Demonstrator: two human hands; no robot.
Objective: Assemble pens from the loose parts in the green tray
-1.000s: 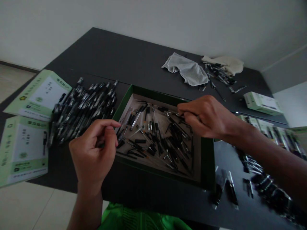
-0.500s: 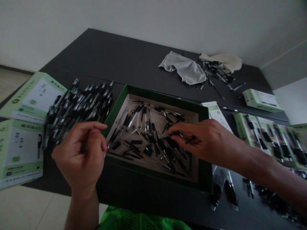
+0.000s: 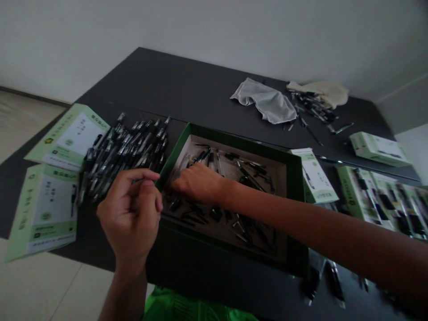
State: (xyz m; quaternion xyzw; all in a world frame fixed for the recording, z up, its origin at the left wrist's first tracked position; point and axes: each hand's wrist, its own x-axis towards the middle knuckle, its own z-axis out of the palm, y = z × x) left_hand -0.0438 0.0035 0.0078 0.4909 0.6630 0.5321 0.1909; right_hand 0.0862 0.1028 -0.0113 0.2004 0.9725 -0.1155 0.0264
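Observation:
A green-rimmed shallow box [image 3: 296, 191] stands on the dark table, with loose black and clear pen parts [image 3: 245, 178] scattered inside. My right hand [image 3: 200, 182] reaches into the left side of this box, back of the hand up. Its fingers are curled down among the parts, and the fingertips and anything in them are hidden. Just outside the box's left edge, my left hand [image 3: 133, 214] hovers with fingers curled and thumb near the index finger; nothing shows in it. Behind that hand lies a heap of assembled black pens [image 3: 123, 151].
Two pale green cartons [image 3: 55, 205] lie at the left. A grey cloth [image 3: 265, 100] and a beige cloth [image 3: 331, 93] with pens beside it are at the back. Right of the box are a green-white carton [image 3: 314, 176], another small carton [image 3: 379, 148] and pens on packaging [image 3: 384, 200].
My right hand has moved left across the box, from its right middle to its left side. The view has shifted slightly; my left hand keeps its curled pose.

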